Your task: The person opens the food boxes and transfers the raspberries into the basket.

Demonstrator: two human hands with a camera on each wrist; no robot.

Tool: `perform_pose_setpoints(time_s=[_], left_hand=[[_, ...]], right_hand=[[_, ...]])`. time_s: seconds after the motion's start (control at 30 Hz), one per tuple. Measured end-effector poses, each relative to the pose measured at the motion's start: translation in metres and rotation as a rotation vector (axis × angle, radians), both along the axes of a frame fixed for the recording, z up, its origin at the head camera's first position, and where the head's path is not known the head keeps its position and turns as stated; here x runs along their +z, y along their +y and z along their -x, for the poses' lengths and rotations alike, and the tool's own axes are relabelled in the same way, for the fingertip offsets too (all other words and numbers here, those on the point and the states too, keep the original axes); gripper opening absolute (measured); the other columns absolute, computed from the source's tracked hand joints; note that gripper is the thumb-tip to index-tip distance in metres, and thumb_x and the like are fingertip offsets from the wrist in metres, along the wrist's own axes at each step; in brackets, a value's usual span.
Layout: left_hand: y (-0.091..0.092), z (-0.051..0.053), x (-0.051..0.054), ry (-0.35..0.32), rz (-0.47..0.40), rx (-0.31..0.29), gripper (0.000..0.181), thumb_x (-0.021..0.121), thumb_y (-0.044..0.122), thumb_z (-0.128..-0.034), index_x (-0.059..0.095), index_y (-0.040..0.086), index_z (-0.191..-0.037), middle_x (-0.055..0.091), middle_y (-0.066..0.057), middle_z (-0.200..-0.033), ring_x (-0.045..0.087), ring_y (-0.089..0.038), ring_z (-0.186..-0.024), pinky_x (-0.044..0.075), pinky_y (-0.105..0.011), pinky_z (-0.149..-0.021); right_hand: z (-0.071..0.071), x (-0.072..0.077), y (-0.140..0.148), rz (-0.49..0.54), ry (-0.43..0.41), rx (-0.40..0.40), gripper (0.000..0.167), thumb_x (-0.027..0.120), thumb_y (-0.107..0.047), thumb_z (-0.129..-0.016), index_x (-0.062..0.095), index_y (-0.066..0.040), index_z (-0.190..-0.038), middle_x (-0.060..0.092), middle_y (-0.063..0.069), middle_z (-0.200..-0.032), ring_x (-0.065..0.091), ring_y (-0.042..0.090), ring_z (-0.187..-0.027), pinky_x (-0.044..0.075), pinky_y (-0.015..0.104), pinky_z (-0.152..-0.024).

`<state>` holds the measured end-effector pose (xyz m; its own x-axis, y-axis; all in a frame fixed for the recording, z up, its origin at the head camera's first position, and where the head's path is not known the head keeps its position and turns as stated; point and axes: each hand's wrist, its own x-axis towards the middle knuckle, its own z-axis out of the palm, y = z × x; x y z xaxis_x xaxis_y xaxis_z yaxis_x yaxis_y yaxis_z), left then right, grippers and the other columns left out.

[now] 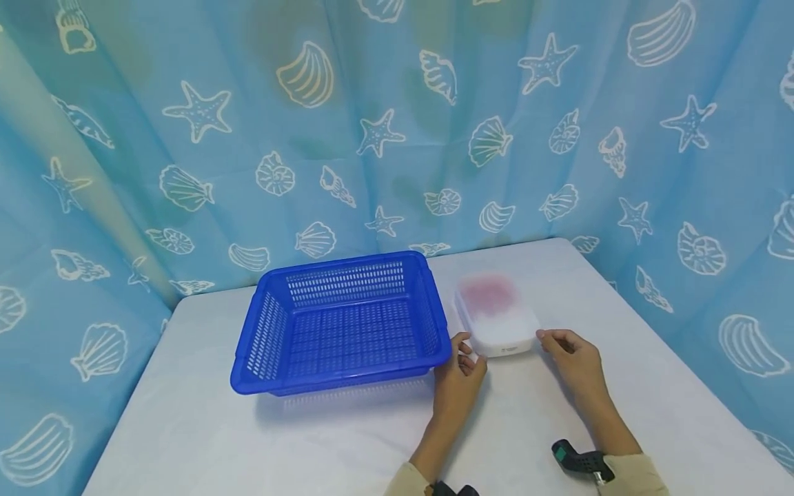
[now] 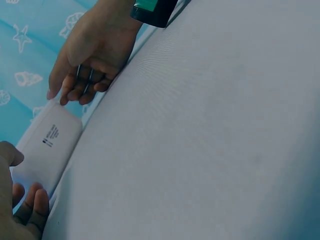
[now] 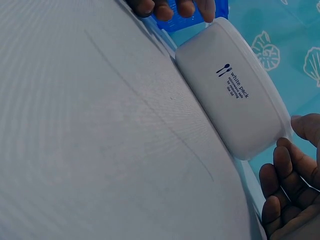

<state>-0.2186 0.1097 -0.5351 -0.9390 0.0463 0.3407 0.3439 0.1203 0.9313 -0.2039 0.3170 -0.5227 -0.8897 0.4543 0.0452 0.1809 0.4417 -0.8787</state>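
On the white desk (image 1: pixel 186 427), the blue basket (image 1: pixel 341 375) sits left of the container (image 1: pixel 504 329), presumably to leave the person room in front. The right hand (image 1: pixel 577 362) pinches the container's near right corner; the left hand (image 1: pixel 457 382) is at the near left corner, though whether that grip closes on it I cannot tell. Opposite corners probably keep it steady. The container is white, low and round-cornered, with a blurred pink patch (image 1: pixel 488 293) on top and small dark print (image 3: pixel 234 82) on its side.
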Motion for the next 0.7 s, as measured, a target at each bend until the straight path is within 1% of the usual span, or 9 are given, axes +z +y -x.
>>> perform_pose_setpoints(time_s=[0.17, 0.27, 0.33, 0.4, 0.47, 0.57, 0.7], left_hand=[[0.001, 0.010, 0.002, 0.028, 0.005, 0.048, 0.043, 0.075, 0.005, -0.0861, 0.060, 0.006, -0.126, 0.057, -0.008, -0.100, 0.060, -0.014, -0.076, 0.051, -0.023, -0.067], [0.001, 0.014, 0.003, 0.002, 0.025, 0.066, 0.043, 0.075, 0.010, -0.0868, 0.061, 0.008, -0.127, 0.058, -0.006, -0.100, 0.060, -0.016, -0.079, 0.051, -0.023, -0.069], [0.001, 0.014, 0.003, -0.030, 0.047, 0.070, 0.042, 0.075, 0.013, -0.0874, 0.061, 0.010, -0.126, 0.058, -0.003, -0.100, 0.060, -0.014, -0.079, 0.049, -0.023, -0.069], [0.002, 0.014, 0.002, -0.044, 0.071, 0.072, 0.041, 0.076, 0.017, -0.0879, 0.062, 0.012, -0.126, 0.058, -0.001, -0.100, 0.059, -0.012, -0.079, 0.048, -0.022, -0.069], [0.004, 0.012, -0.001, -0.042, 0.087, 0.070, 0.040, 0.076, 0.018, -0.0881, 0.061, 0.012, -0.125, 0.058, 0.000, -0.100, 0.058, -0.011, -0.078, 0.048, -0.022, -0.068], [0.006, 0.011, -0.002, -0.023, 0.100, 0.072, 0.042, 0.077, 0.018, -0.0878, 0.060, 0.011, -0.125, 0.058, -0.002, -0.100, 0.058, -0.011, -0.078, 0.048, -0.022, -0.066], [0.009, 0.011, -0.002, -0.023, 0.110, 0.083, 0.043, 0.078, 0.018, -0.0874, 0.060, 0.012, -0.126, 0.058, -0.002, -0.101, 0.058, -0.011, -0.077, 0.047, -0.020, -0.066]], right_hand=[[0.007, 0.002, -0.003, -0.004, 0.005, 0.013, 0.058, 0.060, -0.057, -0.095, 0.067, -0.004, -0.117, 0.067, 0.013, -0.114, 0.057, 0.023, -0.107, 0.044, 0.021, -0.080], [0.008, 0.004, -0.004, 0.005, 0.004, 0.014, 0.059, 0.059, -0.059, -0.094, 0.067, -0.004, -0.116, 0.066, 0.012, -0.114, 0.056, 0.022, -0.107, 0.044, 0.024, -0.081], [0.007, 0.004, -0.005, 0.009, -0.002, 0.017, 0.060, 0.059, -0.059, -0.094, 0.066, -0.004, -0.117, 0.066, 0.012, -0.115, 0.056, 0.022, -0.108, 0.044, 0.025, -0.082], [0.005, 0.004, -0.005, 0.003, -0.010, 0.018, 0.060, 0.058, -0.059, -0.095, 0.066, -0.004, -0.117, 0.066, 0.012, -0.115, 0.055, 0.022, -0.108, 0.044, 0.025, -0.082], [0.002, 0.003, -0.004, -0.005, -0.014, 0.016, 0.058, 0.058, -0.058, -0.095, 0.066, -0.004, -0.117, 0.066, 0.012, -0.114, 0.055, 0.022, -0.107, 0.044, 0.024, -0.081], [-0.001, 0.002, -0.003, -0.012, -0.015, 0.007, 0.058, 0.058, -0.057, -0.096, 0.066, -0.003, -0.117, 0.067, 0.013, -0.113, 0.056, 0.022, -0.106, 0.043, 0.019, -0.078], [-0.001, 0.003, -0.002, 0.007, -0.006, -0.001, 0.058, 0.060, -0.056, -0.095, 0.066, -0.002, -0.117, 0.068, 0.013, -0.112, 0.058, 0.022, -0.105, 0.043, 0.013, -0.074]])
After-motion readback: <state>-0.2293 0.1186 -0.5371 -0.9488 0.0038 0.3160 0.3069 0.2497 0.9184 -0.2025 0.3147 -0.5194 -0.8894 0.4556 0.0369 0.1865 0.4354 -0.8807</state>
